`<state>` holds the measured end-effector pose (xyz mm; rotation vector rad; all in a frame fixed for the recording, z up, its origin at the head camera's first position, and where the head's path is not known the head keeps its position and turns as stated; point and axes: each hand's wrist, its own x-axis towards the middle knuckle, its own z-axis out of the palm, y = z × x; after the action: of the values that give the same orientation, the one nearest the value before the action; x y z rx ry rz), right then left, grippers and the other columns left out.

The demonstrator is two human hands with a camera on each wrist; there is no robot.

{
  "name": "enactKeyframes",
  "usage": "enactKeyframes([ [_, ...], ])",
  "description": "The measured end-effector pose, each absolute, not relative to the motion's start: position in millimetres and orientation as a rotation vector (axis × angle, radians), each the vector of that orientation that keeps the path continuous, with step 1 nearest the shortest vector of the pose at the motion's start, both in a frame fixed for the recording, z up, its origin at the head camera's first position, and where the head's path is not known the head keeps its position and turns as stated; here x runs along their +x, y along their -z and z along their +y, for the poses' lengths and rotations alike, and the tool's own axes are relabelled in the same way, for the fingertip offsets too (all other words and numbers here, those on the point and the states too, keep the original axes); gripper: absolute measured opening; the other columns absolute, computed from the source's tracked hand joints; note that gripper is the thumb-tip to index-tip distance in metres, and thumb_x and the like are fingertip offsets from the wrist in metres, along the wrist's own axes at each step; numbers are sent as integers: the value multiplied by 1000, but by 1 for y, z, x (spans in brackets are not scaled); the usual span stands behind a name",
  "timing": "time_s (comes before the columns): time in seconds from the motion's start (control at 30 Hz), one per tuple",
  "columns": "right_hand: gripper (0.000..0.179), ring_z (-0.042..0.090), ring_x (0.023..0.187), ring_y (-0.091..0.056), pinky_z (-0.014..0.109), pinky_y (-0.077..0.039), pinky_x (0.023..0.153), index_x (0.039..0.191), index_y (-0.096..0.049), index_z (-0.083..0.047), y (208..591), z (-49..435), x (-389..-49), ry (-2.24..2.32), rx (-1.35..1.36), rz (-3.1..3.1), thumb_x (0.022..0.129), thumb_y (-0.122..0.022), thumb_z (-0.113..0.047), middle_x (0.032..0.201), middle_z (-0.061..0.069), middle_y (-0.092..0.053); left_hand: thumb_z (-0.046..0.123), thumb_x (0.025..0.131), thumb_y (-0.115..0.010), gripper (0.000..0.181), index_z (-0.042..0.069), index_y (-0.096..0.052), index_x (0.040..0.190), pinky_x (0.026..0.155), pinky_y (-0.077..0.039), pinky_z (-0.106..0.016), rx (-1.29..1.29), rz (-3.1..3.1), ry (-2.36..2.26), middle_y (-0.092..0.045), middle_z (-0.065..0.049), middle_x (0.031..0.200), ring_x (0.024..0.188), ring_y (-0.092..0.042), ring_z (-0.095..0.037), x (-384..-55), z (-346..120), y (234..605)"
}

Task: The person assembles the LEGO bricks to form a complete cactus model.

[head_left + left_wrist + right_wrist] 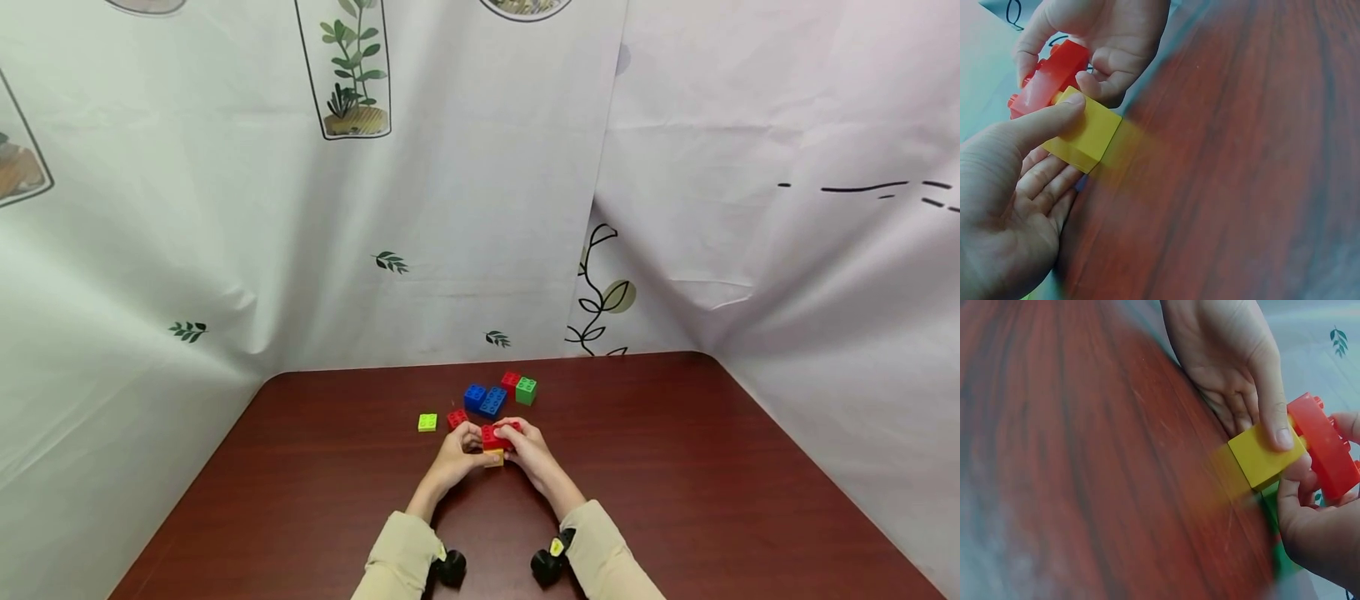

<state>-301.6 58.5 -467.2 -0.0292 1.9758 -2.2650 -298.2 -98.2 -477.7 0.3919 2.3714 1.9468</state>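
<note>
In the head view both hands meet over the near middle of the table. My left hand (455, 457) pinches a yellow building brick (1093, 131), its thumb lying across one side. On top of that brick, overhanging it, sits a longer red building brick (498, 436), which my right hand (531, 454) grips with thumb and fingers. Studs of the yellow brick show between the two bricks in the wrist views, so whether they are pressed fully together I cannot tell. Just beyond the left fingers lies another red brick (457, 418), partly hidden.
Farther back on the brown table (675, 467) are two blue bricks (483, 400), a red brick (511, 381) and a green brick (527, 391). A lime brick (427, 422) lies to the left. Behind the table hangs a pale printed cloth (465, 208).
</note>
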Motion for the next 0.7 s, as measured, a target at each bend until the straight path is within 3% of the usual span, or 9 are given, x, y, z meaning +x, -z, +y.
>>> enactKeyframes([
  [0.3,35,8,65,-51,18,-44,59,120,-50,7,476,59,-309,2207,-116,2039,92,-54,-15,94,0,-58,7,81,-77,33,-1,-54,103,78,-50,-21,357,2362,-1975,-68,-19,103,92,-63,-16,-306,-98,486],
  [0.5,31,7,63,-52,19,-45,59,117,-50,5,474,59,-310,2171,-125,2037,93,-53,-15,90,0,-59,6,80,-78,33,0,-54,102,83,-47,-25,342,2391,-1967,-71,-19,102,93,-64,-17,-305,-99,485],
  [0.7,34,9,64,-52,19,-45,59,118,-47,6,472,61,-311,2106,-143,2044,93,-52,-16,97,5,-55,8,79,-79,34,-1,-55,103,84,-49,-26,333,2387,-1954,-72,-20,104,94,-64,-19,-303,-99,484],
])
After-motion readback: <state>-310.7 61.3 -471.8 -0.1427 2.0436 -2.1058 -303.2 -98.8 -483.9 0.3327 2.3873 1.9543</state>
